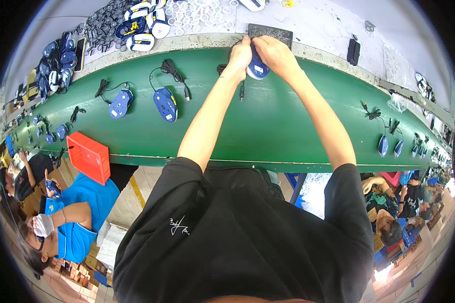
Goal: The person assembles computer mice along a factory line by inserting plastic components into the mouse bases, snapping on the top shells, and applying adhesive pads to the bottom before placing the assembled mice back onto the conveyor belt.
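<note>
A dark blue computer mouse (pixel 258 68) with a pale rim lies at the far edge of the green belt, between my two hands. My left hand (pixel 240 54) is closed at its left side, fingers bunched near its far end. From the right, my right hand (pixel 274 53) closes on the same mouse, thumb and fingers by its top edge. The fingertips partly hide what they press on. A black cable with a plug (pixel 242 92) hangs below my left hand. Just beyond the hands is a dark rectangular textured pad (pixel 282 35).
On the green belt (pixel 288 136) lie blue mice (pixel 165 105) with coiled cables, left and right. A red bin (pixel 89 157) sits at the near left edge. Clear rings (pixel 197 15), dark small parts (pixel 106 25) and mouse shells (pixel 140 42) cover the far ledge. A co-worker (pixel 78 222) in blue sits left.
</note>
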### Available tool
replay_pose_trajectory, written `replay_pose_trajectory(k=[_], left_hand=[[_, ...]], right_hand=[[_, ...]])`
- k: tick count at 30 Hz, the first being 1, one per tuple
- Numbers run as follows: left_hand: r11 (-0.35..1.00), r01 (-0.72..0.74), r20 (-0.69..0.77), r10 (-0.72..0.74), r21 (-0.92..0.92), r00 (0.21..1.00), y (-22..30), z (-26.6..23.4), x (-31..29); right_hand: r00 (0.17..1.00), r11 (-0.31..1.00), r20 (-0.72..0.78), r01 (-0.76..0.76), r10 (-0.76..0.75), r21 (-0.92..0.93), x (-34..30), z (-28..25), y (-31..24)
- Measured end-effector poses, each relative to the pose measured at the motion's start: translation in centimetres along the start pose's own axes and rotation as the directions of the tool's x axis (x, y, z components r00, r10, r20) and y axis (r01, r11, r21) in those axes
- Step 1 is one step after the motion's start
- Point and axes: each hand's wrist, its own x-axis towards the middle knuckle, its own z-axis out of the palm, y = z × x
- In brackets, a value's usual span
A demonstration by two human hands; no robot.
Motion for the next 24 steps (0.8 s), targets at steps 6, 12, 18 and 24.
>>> replay_pose_trajectory(k=[6,12,18,24], left_hand=[[0.995,0.056,0.041,-0.053,-0.082,0.998,0.6,-0.5,-0.1],[0.998,0.059,0.043,-0.058,-0.027,0.997,1.5,-0.7,-1.1],[1.0,0.007,0.09,-0.007,0.009,0.996,1.7,-1.2,-1.8],[0.999,0.029,0.101,-0.026,-0.03,0.995,1.3,-1.5,-1.7]], right_hand=[[0.924,0.873,-0.081,-0.32,0.373,0.369,0.9,-0.5,0.3],[0.97,0.901,0.01,-0.229,0.243,0.368,1.6,-1.0,0.4],[0.991,0.964,0.009,-0.134,0.136,0.23,1.9,-0.8,0.1],[0.992,0.977,0.059,-0.117,0.108,0.178,1.6,-0.1,-0.2]])
